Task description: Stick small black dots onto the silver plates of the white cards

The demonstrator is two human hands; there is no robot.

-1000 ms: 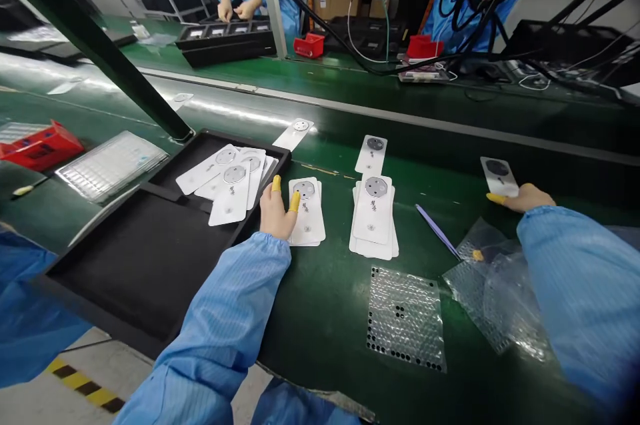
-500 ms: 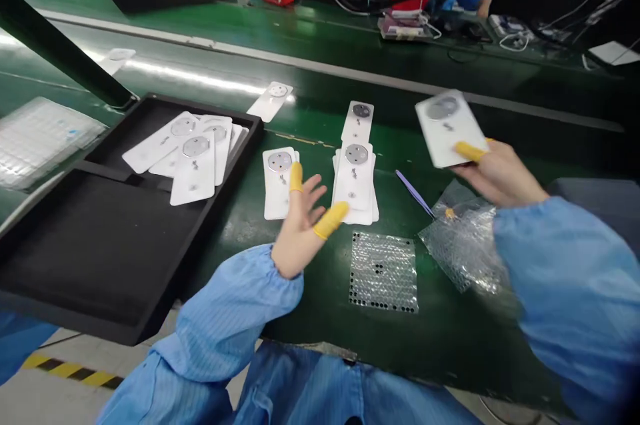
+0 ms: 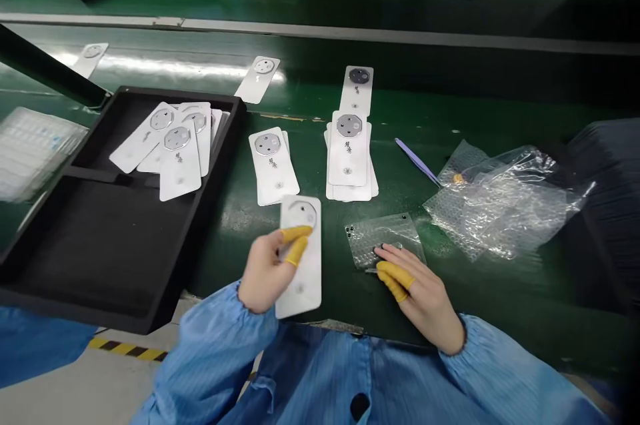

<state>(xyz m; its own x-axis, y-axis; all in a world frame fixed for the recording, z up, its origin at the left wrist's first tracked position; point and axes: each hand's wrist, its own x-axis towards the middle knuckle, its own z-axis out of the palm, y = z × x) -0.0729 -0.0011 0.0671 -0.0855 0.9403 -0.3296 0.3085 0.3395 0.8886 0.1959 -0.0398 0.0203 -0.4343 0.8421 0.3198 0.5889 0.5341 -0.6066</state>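
A white phone back cover (image 3: 306, 278) with a round camera ring lies near the table's front edge. Over its ring, the yellow-capped thumb and finger of my left hand (image 3: 267, 265) are pinched together; anything between the tips is too small to make out. My right hand (image 3: 423, 295) has its yellow-capped fingers closed at the near edge of a clear bubbled sheet (image 3: 365, 238) dotted with small black pieces. Its other fingers lie on the sheet and hide part of it. Behind are a stack of similar covers (image 3: 349, 168) and a smaller pile of covers (image 3: 275, 175).
On the left stands a black tray (image 3: 115, 245) with several covers in its far part. To the right, purple tweezers (image 3: 416, 161) lie beside crumpled clear bags (image 3: 515, 205). Single covers (image 3: 259, 81) rest farther back. A dark stand arm (image 3: 45, 68) slants in from the left.
The cover that my right hand held up is out of that hand, and a cover now lies before me. My left hand has closed over it. My right hand has come down to the bubbled sheet.
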